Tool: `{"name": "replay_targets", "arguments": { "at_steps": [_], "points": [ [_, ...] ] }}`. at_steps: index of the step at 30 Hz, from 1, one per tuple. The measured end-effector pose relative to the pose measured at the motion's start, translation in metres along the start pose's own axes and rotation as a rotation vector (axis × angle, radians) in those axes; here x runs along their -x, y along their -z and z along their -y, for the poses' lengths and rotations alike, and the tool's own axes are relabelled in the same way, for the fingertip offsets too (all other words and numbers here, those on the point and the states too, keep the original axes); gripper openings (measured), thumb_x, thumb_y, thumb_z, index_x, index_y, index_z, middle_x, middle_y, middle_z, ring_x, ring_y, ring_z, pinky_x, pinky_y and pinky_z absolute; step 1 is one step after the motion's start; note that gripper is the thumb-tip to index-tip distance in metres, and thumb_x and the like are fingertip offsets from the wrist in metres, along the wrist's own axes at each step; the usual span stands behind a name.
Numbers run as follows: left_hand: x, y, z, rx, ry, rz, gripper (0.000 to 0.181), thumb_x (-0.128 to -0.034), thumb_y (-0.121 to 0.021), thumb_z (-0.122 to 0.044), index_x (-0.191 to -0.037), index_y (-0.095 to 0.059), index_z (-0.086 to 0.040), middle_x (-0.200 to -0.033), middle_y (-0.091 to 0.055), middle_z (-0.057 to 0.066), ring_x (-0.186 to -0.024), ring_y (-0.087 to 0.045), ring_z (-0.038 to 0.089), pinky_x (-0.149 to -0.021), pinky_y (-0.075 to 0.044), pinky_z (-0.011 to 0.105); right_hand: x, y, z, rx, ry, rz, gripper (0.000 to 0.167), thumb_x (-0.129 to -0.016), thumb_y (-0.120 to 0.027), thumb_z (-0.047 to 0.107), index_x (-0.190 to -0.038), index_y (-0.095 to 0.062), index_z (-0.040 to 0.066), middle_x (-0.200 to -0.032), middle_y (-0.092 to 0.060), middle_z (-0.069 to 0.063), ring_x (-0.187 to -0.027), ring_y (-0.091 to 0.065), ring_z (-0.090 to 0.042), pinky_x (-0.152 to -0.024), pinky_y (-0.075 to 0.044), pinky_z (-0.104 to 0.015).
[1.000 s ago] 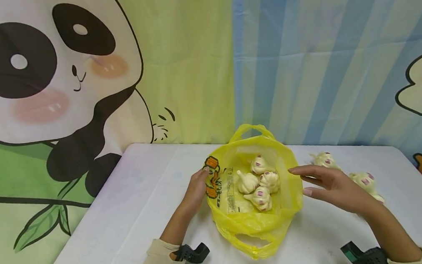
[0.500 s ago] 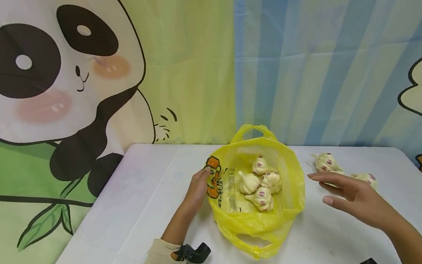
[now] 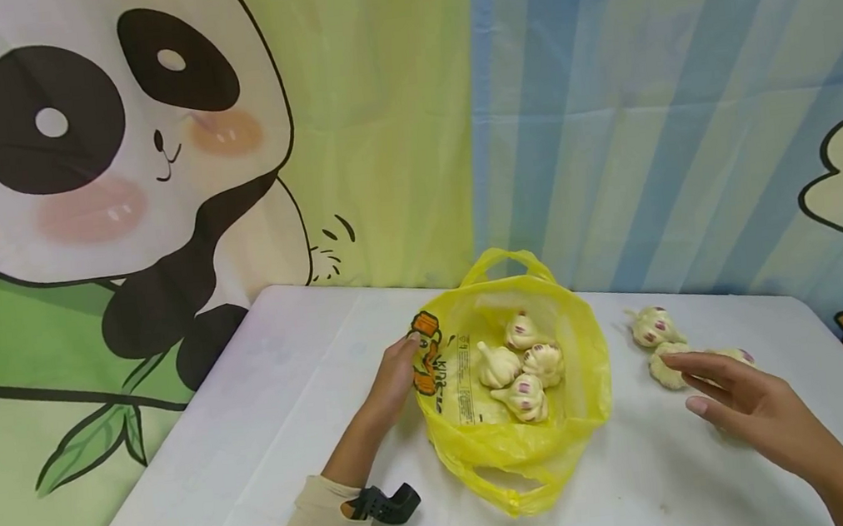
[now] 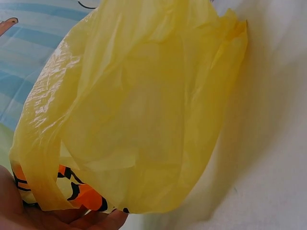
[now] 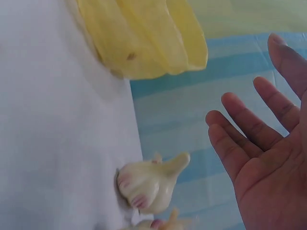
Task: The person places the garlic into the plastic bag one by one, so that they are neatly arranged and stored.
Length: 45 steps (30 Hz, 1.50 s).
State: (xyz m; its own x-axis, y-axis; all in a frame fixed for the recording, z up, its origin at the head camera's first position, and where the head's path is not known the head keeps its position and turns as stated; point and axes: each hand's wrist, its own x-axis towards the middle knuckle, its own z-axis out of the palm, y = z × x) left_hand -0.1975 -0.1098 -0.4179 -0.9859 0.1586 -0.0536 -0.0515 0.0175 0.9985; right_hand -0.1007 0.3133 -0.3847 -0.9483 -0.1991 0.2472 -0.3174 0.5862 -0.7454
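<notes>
A yellow plastic bag point(image 3: 588, 365) stands with its mouth open on the table. Several garlic bulbs point(image 3: 527, 396) lie inside it. My left hand point(image 3: 395, 386) pinches the bag's left rim by the orange print, with its fingers under the plastic in the left wrist view. To the right of the bag, my right hand point(image 3: 754, 409) hovers with nothing in it, fingers apart in the right wrist view. Beneath and beyond it lie loose garlic bulbs: one farther back point(image 3: 655, 326), one near the fingertips point(image 3: 667, 367), and one partly hidden behind the hand point(image 3: 736, 355).
The white table point(image 3: 309, 356) ends at the back against a hanging cloth point(image 3: 664, 108) printed with a panda and stripes. One bag handle point(image 3: 507, 260) loops up at the back; another point(image 3: 513, 497) droops toward the front.
My right hand has moved away from the bag's right rim, rightward and nearer, over the loose garlic bulbs. My left hand and the bag have stayed nearly still.
</notes>
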Motion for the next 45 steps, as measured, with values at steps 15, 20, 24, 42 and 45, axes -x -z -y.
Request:
{"name": "replay_targets", "arguments": {
  "at_steps": [15,20,24,42,45],
  "points": [
    [0.019,-0.003,-0.028,-0.019,0.002,0.035,0.048,-0.1081,-0.029,-0.027,-0.134,-0.050,0.006,-0.110,-0.056,0.029,-0.111,-0.050,0.044,-0.095,-0.040,0.040,0.021,0.017,-0.036,0.095,-0.083,-0.160,0.044,-0.096,-0.063,0.012,-0.138,-0.051,0.006,-0.127,-0.052,0.022,-0.123,-0.034,0.015,-0.077,-0.043,-0.006],
    [0.016,-0.002,-0.024,-0.021,0.011,0.040,0.047,-0.1083,-0.027,-0.026,-0.133,-0.051,0.007,-0.111,-0.056,0.030,-0.112,-0.049,0.045,-0.094,-0.040,0.040,0.027,0.021,-0.050,0.106,-0.134,-0.223,0.044,-0.097,-0.062,0.014,-0.139,-0.051,0.009,-0.129,-0.053,0.018,-0.120,-0.036,0.015,-0.078,-0.038,-0.002],
    [0.005,0.001,-0.008,-0.009,0.008,0.026,0.048,-0.1082,-0.028,-0.031,-0.135,-0.052,0.002,-0.109,-0.057,0.027,-0.110,-0.051,0.041,-0.094,-0.040,0.040,0.031,0.026,-0.062,0.083,-0.161,-0.262,0.044,-0.096,-0.064,0.013,-0.138,-0.052,0.008,-0.127,-0.055,0.016,-0.112,-0.042,0.015,-0.076,-0.040,-0.003],
    [0.001,-0.001,0.002,-0.002,-0.027,0.020,0.053,-0.1059,-0.031,-0.040,-0.133,-0.054,-0.001,-0.110,-0.059,0.024,-0.110,-0.053,0.036,-0.098,-0.038,0.043,0.043,0.033,-0.130,0.116,-0.322,-0.319,0.049,-0.097,-0.062,0.028,-0.140,-0.048,0.010,-0.125,-0.052,0.011,-0.100,-0.042,0.014,-0.072,-0.042,-0.004],
    [0.002,-0.001,0.002,0.002,-0.033,0.023,0.052,-0.1061,-0.031,-0.039,-0.132,-0.054,0.000,-0.110,-0.058,0.025,-0.110,-0.052,0.036,-0.098,-0.038,0.043,0.044,0.031,-0.138,0.145,-0.367,-0.243,0.059,-0.095,-0.063,0.036,-0.144,-0.043,0.008,-0.135,-0.049,-0.001,-0.101,-0.043,0.010,-0.069,-0.046,-0.008]
  ]
}}
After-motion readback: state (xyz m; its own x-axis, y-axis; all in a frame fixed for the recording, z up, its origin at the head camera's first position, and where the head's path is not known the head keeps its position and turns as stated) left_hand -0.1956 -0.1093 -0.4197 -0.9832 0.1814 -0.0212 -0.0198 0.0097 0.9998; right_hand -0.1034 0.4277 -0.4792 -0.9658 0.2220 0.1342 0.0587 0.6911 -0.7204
